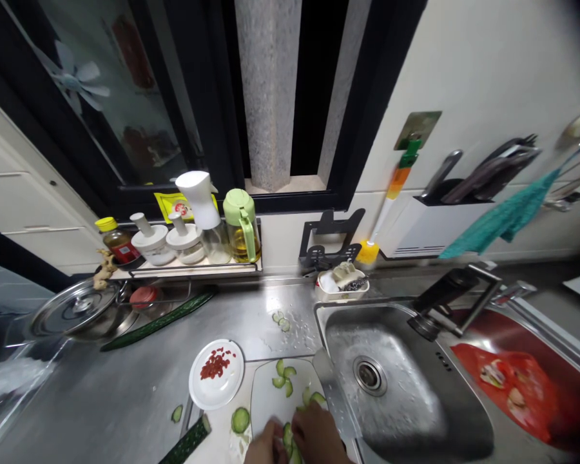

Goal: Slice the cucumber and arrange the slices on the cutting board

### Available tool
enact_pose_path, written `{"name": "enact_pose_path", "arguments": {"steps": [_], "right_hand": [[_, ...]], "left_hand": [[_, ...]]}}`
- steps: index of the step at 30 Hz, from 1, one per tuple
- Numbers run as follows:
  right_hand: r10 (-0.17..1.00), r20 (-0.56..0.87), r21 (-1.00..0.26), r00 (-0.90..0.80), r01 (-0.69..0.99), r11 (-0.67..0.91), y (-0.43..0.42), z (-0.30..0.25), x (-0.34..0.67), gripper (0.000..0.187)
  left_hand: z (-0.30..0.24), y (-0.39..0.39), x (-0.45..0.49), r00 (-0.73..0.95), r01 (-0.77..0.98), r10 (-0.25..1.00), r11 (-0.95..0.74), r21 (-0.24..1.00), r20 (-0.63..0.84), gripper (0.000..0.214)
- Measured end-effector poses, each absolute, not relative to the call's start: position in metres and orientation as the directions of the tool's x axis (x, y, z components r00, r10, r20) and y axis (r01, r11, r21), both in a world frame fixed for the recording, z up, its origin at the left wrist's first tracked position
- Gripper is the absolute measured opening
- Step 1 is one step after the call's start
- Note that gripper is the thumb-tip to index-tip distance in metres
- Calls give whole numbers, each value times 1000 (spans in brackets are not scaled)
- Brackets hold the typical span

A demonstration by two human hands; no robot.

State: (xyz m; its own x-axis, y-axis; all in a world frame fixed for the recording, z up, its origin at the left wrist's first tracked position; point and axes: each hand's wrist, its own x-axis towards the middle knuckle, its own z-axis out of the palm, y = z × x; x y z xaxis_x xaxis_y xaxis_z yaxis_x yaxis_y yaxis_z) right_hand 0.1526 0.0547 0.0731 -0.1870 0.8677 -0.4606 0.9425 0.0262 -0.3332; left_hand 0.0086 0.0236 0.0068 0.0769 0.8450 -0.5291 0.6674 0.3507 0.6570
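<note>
- Spreading across the lower part of the view, a steel counter [101, 399], wet near the middle.
- Set into the counter at right, a steel sink [415, 399] with a round drain, a dark faucet [444, 299] above its back edge.
- Right of the sink, a second basin with a red plastic bag [507, 383] inside.
- On the wall, a white knife holder [430, 229] and a green cloth [502, 219] hanging beside it.
- At far left, a steel pot lid [75, 309]; behind it a shelf with a yellow-capped jar [116, 241], two white jars, a spray bottle [205, 216] and a green-topped oil bottle [241, 225].
- Lying in front of the lid, one long whole cucumber [159, 320], well apart from the hands.
- At the bottom centre, a white cutting board [278, 399] just beside the sink, carrying cucumber slices [284, 377].
- Left of the board, touching its edge or nearly so, a round white plate [216, 375] with small red pieces [215, 364].
- At the bottom edge, a cut cucumber half [188, 441] and one loose slice [240, 419] near it.
- Resting on the board, the right hand [316, 435], fingers curled down over the slices; whether gripping anything, cannot tell.
- Beside it, the left hand [265, 448], fingertips touching the slices between both hands; grasp not clear, mostly cut off by the frame.
- Farther back on the wet counter, a few stray slices [281, 320].
</note>
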Motion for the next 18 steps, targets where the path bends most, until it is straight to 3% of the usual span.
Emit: {"name": "enact_pose_path", "arguments": {"steps": [12,18], "right_hand": [[867,-440,-318,-234,944,93,57,76,150,19],[882,-395,-271,-256,950,154,54,50,150,19]], "left_hand": [[-7,23,12,106,773,828,280,570,-551,24],[-4,23,10,162,795,843,197,574,-514,18]]}}
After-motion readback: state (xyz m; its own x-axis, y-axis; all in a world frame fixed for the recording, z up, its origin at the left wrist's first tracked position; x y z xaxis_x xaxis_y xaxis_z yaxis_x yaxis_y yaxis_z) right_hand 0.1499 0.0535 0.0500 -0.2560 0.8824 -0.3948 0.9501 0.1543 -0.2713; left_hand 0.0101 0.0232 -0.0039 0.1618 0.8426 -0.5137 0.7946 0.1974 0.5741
